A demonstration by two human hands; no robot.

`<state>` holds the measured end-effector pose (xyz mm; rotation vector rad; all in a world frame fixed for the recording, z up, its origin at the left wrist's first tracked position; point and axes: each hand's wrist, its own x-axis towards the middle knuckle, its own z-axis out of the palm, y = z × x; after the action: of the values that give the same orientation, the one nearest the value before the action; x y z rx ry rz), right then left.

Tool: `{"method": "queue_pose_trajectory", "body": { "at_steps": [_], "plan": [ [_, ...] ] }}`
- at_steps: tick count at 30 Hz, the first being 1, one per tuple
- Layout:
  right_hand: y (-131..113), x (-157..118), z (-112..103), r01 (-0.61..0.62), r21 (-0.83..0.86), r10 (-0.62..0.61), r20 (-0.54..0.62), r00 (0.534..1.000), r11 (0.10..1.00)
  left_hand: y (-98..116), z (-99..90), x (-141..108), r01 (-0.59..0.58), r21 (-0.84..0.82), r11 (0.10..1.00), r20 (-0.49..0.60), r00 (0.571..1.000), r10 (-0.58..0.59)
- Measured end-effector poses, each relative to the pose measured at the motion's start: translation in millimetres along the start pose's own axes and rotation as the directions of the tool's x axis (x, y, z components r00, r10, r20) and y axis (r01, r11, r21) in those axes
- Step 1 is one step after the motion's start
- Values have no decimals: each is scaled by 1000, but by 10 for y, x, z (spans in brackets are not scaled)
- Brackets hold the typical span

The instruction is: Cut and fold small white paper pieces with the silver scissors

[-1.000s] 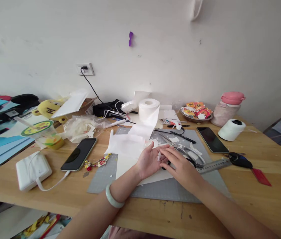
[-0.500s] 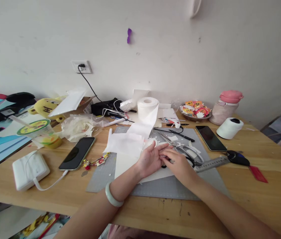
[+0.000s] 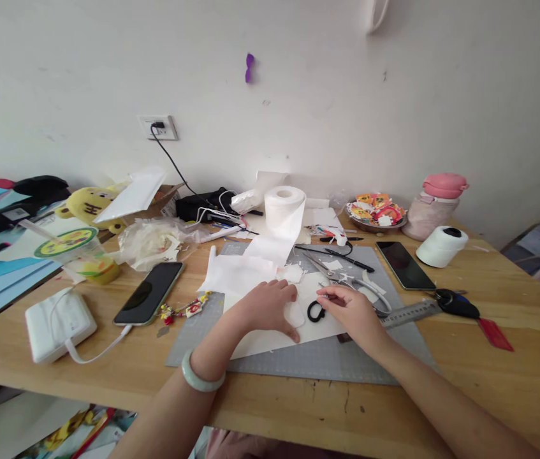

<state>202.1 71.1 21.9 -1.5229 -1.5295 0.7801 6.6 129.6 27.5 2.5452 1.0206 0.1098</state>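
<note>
My left hand [image 3: 270, 309] is palm down over the white paper [image 3: 255, 341], thumb apart from its curved fingers. Beside its thumb lies a small white cut piece [image 3: 294, 312]. My right hand [image 3: 349, 312] is closed in a pinch, thumb and fingertips together; whatever they hold is too small or hidden to tell. Right by these fingertips is a black loop [image 3: 316, 312], like a scissors handle, the rest of it covered by the hand. Larger metal scissors [image 3: 379, 294] lie just beyond, with paper scraps around them. Everything here rests on a grey cutting mat [image 3: 293, 368].
A paper roll [image 3: 285, 213] stands behind the mat, its loose end trailing forward. At right are a steel ruler [image 3: 413, 312], a phone [image 3: 404, 264], a thread spool [image 3: 442, 247] and a box cutter [image 3: 458, 303]. Leftward are another phone [image 3: 149, 293], a power bank [image 3: 60, 325] and a drink cup [image 3: 78, 258].
My hands have come apart. The left has turned from palm up to palm down and moved left onto the paper; the right has stayed near the black loop, its fingertips now pinched.
</note>
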Motion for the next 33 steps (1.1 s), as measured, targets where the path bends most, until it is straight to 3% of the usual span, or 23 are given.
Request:
{"method": "queue_pose_trajectory", "body": {
  "at_steps": [6,14,21,33],
  "plan": [
    [10,6,3,-3,-35,4,38,999,999,41,11,-24,-71,-125,990,30,997,75],
    [11,5,-17,-54,-27,57,91,994,998,135,6,7,-152,-210,966,-142,982,123],
    [-22,26,-64,-162,125,135,200,970,979,207,-7,23,-257,-215,942,-334,926,177],
    [-52,3,-104,-262,203,202,276,940,943,192,99,67,-316,-330,889,-346,917,198]
  ]
}}
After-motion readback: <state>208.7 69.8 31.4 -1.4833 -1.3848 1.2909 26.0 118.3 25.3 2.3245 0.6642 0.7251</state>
